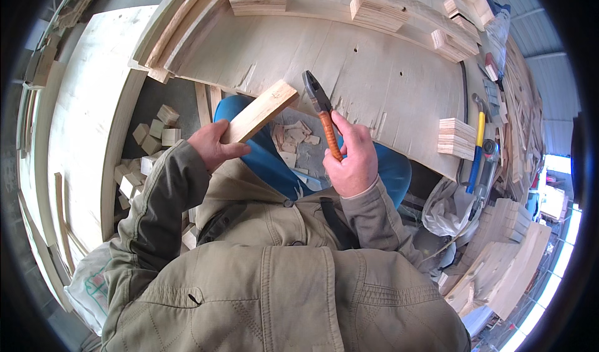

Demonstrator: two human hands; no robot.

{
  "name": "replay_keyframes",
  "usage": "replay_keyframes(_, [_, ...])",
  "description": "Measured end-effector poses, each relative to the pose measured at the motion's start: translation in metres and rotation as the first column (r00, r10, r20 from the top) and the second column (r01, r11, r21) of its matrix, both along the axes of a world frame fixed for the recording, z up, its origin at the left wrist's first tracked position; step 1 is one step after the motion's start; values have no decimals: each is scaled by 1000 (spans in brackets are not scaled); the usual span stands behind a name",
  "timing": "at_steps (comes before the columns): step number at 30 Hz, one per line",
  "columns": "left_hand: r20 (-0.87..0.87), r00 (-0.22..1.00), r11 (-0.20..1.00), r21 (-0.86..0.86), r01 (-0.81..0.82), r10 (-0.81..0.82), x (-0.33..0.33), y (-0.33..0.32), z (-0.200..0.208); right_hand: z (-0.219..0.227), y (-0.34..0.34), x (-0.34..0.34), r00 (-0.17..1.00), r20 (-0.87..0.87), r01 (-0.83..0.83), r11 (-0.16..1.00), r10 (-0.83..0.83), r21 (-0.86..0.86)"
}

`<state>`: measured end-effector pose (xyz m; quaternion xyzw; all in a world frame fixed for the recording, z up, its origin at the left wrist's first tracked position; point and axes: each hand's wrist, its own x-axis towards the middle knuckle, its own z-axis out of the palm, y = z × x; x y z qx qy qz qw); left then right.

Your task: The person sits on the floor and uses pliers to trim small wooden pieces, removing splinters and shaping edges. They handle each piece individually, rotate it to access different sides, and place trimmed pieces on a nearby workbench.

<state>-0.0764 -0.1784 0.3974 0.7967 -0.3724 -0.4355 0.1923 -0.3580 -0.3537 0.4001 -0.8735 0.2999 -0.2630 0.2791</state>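
My left hand (216, 145) is closed round the lower end of a short wooden block (261, 110), which slants up to the right over my lap. In my right hand (354, 162) is a pair of pliers (326, 116) with orange-wrapped handles and dark jaws pointing up and a little left. The jaws are beside the block's far end, apart from it, and seem closed on nothing. Beyond both hands lies a plywood worktop (374, 96).
Plywood blocks (457, 137) stand on the worktop's right side and along its back rail. A hammer (479, 141) with a yellow and blue handle lies at the right. Small wood cubes (150, 138) are heaped at left, beside a large pale board (93, 115). Wood scraps (293, 137) lie below my hands.
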Motion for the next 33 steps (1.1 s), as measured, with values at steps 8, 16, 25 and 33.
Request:
replay_keyframes(8, [246,967,998,35,60,-67,-12,-1,12,6,0,-4,989,146,-35,947,-12,319])
replay_keyframes(16, [529,840,993,66,99,-119,-29,-2,16,24,-21,-33,992,119,-8,904,-48,427])
replay_keyframes(25, [494,848,981,100,164,-192,-9,-9,30,36,-72,-21,916,-333,-349,852,222,-390])
replay_keyframes(33, [472,854,976,97,196,-219,-1,-9,24,29,-85,10,872,-388,-455,788,299,-415])
